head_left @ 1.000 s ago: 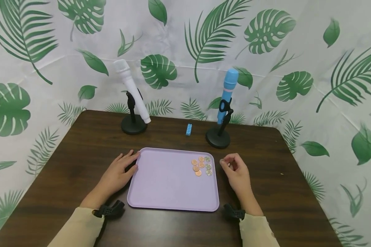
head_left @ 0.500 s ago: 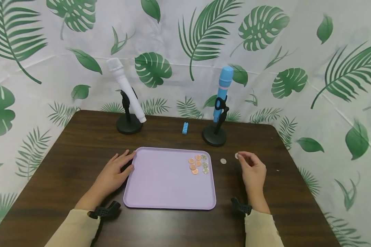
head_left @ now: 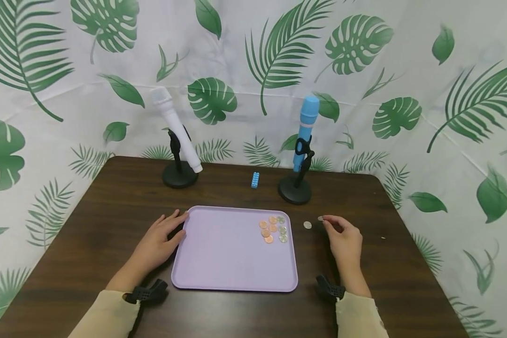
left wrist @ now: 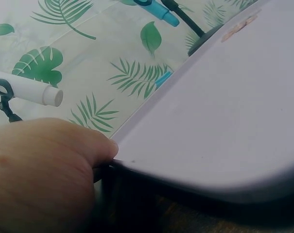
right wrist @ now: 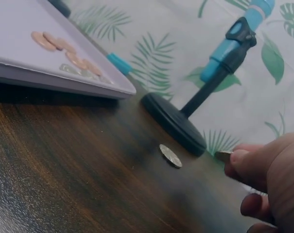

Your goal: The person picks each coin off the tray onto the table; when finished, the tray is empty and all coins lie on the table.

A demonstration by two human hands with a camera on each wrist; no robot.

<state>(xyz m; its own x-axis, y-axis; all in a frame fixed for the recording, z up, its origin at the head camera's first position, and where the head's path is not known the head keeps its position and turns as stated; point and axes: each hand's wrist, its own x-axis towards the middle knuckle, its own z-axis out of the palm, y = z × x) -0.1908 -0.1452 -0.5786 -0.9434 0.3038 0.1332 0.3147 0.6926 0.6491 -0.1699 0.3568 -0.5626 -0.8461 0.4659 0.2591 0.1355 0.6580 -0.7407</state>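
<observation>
Between thumb and fingertips, my right hand pinches a silver coin, seen edge-on in the right wrist view. Another silver coin lies on the table just left of that hand. Fingers of my left hand rest at the upper left edge of a lilac tray, and in the left wrist view a fingertip touches the tray's corner. Inside the tray, at its upper right, lie several copper coins and a column of several silver coins.
Behind the tray stand a white microphone and a blue microphone, each on a black stand. A small blue studded block lies between them. A leaf-print cloth hangs behind the dark wooden table.
My right hand has moved right, away from the tray's edge. One silver coin now lies on the table where it was, and another is between its fingertips. The left hand stays put.
</observation>
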